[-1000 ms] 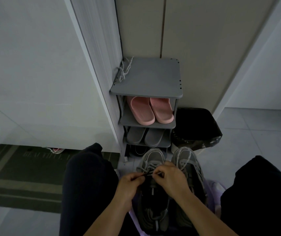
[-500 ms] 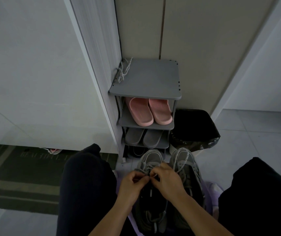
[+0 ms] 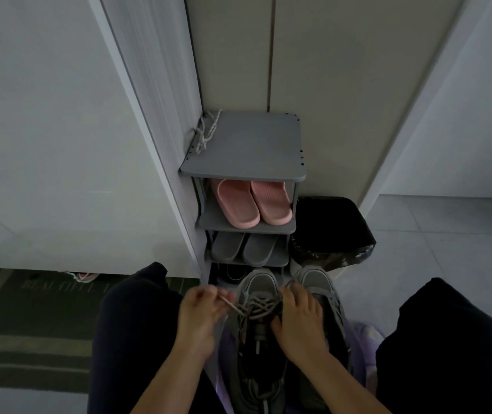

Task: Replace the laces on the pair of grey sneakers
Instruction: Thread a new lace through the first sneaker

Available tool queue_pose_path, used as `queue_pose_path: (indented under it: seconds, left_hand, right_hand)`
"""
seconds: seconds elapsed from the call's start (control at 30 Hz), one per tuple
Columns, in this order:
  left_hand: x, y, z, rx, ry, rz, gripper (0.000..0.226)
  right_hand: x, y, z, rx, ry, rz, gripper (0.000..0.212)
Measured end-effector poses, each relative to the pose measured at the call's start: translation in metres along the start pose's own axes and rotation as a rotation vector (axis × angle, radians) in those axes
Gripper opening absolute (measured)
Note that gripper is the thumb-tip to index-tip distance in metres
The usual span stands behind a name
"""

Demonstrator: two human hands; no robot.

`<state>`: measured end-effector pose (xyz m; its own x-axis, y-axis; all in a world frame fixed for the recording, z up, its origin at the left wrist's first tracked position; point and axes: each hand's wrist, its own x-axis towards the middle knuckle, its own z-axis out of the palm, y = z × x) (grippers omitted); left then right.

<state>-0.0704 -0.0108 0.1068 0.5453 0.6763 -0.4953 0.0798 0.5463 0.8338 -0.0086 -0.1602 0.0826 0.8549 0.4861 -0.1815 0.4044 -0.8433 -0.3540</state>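
Observation:
Two grey sneakers stand side by side on the floor between my knees, toes pointing away. The left sneaker (image 3: pixel 258 286) has a grey lace (image 3: pixel 256 306) crossed over its front eyelets. My left hand (image 3: pixel 201 318) pinches one end of that lace and holds it out to the left, blurred by motion. My right hand (image 3: pixel 300 321) rests on the left sneaker's right side beside the lacing, thumb near the tongue. The right sneaker (image 3: pixel 317 282) is partly hidden behind my right hand. A loose pale lace (image 3: pixel 206 134) lies on the top back left corner of the shoe rack.
A grey shoe rack (image 3: pixel 247 150) stands just beyond the sneakers, with pink slippers (image 3: pixel 253 204) and grey slippers (image 3: pixel 243 248) on its shelves. A black bin (image 3: pixel 331 231) sits to its right. A dark doormat (image 3: pixel 26 312) lies on the left. My knees flank the sneakers.
My hands were together over the left sneaker's lacing. Now the left hand has pulled a lace end out to the left, and the right hand has moved onto the sneaker's right side.

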Motion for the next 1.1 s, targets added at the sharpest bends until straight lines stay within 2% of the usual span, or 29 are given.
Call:
queue_pose_path:
  seconds: [0.1,0.2,0.3,0.37,0.43,0.5,0.53,0.57,0.63,0.7,0.83,0.93,1.03,1.1]
  left_hand:
    - [0.014,0.037,-0.007,-0.134,0.022,0.082,0.028]
    - [0.026,0.079,-0.016,-0.261,0.054,0.189,0.029]
    - [0.032,0.105,-0.026,-0.197,0.114,0.275,0.028]
    - [0.027,0.103,-0.023,0.112,0.123,0.342,0.024]
    - [0.019,0.082,-0.015,0.606,0.028,0.396,0.022]
    - [0.011,0.047,-0.008,1.143,-0.242,0.361,0.015]
    - [0.006,0.028,-0.004,1.311,-0.362,0.314,0.011]
    - [0.001,0.011,-0.001,1.407,-0.439,0.263,0.017]
    - [-0.006,-0.013,0.006,1.383,-0.471,0.178,0.024]
    - [-0.009,-0.020,0.011,1.306,-0.447,0.149,0.022]
    - [0.006,-0.002,0.000,1.283,-0.408,0.218,0.021]
    - [0.015,0.033,-0.014,1.014,-0.225,0.276,0.027]
    - [0.018,0.074,-0.027,0.712,-0.008,0.380,0.018]
    - [0.021,0.084,-0.033,0.790,0.028,0.444,0.016]
  right_hand:
    - [0.000,0.003,0.004,-0.088,0.026,0.029,0.065]
    - [-0.004,0.000,-0.007,-0.038,0.011,0.017,0.058]
    - [-0.006,0.004,-0.009,-0.030,0.024,0.035,0.060]
    - [-0.007,0.002,-0.013,-0.009,0.031,0.052,0.061]
    - [-0.007,0.001,-0.017,-0.004,0.014,0.068,0.057]
    - [-0.007,-0.001,-0.017,-0.004,0.006,0.073,0.054]
    - [-0.007,-0.001,-0.017,-0.002,-0.010,0.075,0.054]
    - [-0.006,-0.001,-0.016,0.000,-0.020,0.066,0.054]
    - [-0.007,-0.001,-0.015,0.013,-0.029,0.046,0.053]
    - [-0.007,0.001,-0.015,0.023,-0.018,0.040,0.053]
    - [-0.009,0.002,-0.015,0.009,-0.018,0.043,0.059]
    - [-0.008,0.003,-0.015,0.011,-0.031,0.045,0.063]
    - [-0.007,0.004,-0.015,0.028,-0.030,0.059,0.064]
    - [-0.006,0.003,-0.014,0.024,-0.025,0.050,0.060]
